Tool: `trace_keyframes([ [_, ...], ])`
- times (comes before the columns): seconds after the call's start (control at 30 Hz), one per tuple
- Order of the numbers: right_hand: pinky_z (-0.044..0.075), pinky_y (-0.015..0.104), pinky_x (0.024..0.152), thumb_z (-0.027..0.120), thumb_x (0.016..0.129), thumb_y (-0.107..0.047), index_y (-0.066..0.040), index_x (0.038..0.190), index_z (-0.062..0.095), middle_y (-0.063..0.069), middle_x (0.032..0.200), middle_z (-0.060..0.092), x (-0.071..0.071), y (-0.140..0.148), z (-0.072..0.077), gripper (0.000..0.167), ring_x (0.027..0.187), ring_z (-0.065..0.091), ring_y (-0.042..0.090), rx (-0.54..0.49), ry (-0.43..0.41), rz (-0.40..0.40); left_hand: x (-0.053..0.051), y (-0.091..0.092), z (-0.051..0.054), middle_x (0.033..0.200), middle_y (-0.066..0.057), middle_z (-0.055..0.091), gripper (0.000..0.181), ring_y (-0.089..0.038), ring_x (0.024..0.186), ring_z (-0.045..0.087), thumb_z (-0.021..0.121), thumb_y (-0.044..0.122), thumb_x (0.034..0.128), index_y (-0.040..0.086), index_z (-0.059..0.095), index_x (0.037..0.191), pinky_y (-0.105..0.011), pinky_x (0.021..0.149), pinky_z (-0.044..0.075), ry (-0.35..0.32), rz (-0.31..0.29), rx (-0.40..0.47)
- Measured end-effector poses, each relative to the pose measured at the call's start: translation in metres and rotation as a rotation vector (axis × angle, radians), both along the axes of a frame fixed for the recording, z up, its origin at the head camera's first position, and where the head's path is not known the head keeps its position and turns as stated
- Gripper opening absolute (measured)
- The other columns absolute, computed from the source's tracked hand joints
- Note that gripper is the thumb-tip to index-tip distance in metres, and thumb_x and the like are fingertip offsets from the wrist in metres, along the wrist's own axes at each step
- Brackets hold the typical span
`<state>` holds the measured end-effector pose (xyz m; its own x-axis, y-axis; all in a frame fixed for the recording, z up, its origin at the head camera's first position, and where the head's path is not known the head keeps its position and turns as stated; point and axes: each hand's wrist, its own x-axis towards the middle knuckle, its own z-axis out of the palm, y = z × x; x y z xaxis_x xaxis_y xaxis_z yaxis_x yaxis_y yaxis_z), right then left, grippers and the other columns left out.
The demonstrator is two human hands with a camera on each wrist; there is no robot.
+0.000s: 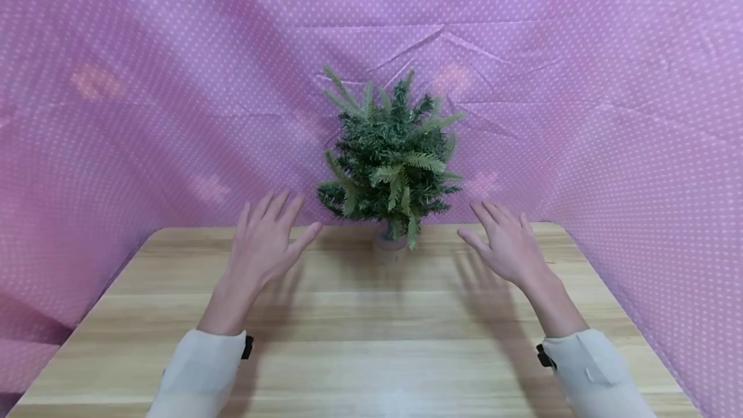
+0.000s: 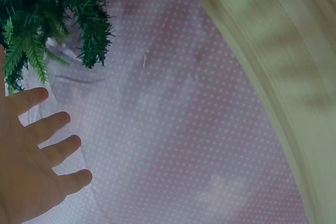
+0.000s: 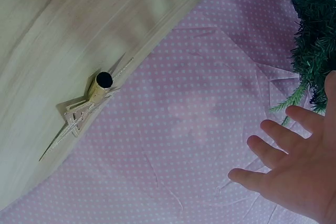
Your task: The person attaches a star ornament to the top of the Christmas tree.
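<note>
A small artificial Christmas tree [image 1: 395, 153] stands upright at the table's far edge on a pale round base [image 1: 389, 250]. To its left, my left hand [image 1: 264, 244] is held above the table with fingers spread and touches nothing. My right hand [image 1: 507, 247] mirrors it on the right, fingers extended and apart from the branches. Both palms show in the wrist views, the left hand [image 2: 37, 156] and the right hand [image 3: 294, 166] holding nothing. A gold star-shaped ornament with a short tube [image 3: 97, 87] lies near the table edge in the right wrist view; I cannot make it out in the head view.
The light wooden table [image 1: 383, 328] spans the front. A pink cloth [image 1: 232, 82] with white dots hangs behind it and along both sides. Dark bands [image 1: 544, 357] sit at both wrists by the white sleeves.
</note>
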<state>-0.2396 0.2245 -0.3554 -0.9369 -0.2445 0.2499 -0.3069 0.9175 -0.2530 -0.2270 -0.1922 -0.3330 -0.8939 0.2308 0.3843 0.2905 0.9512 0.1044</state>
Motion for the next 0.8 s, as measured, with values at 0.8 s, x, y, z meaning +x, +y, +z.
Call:
trace_keyframes([
  [0.8, 0.023, 0.065, 0.116, 0.044, 0.107, -0.049, 0.002, 0.154, 0.038, 0.026, 0.158, 0.033, -0.004, 0.011, -0.009, 0.070, 0.143, 0.031, 0.049, -0.108, 0.015, 0.028, -0.003, 0.007, 0.022, 0.148, -0.015, 0.052, 0.062, -0.038, 0.138, 0.044, 0.052, 0.053, 0.1016, 0.010, 0.054, 0.146, -0.061, 0.112, 0.033, 0.183, -0.204, 0.243],
])
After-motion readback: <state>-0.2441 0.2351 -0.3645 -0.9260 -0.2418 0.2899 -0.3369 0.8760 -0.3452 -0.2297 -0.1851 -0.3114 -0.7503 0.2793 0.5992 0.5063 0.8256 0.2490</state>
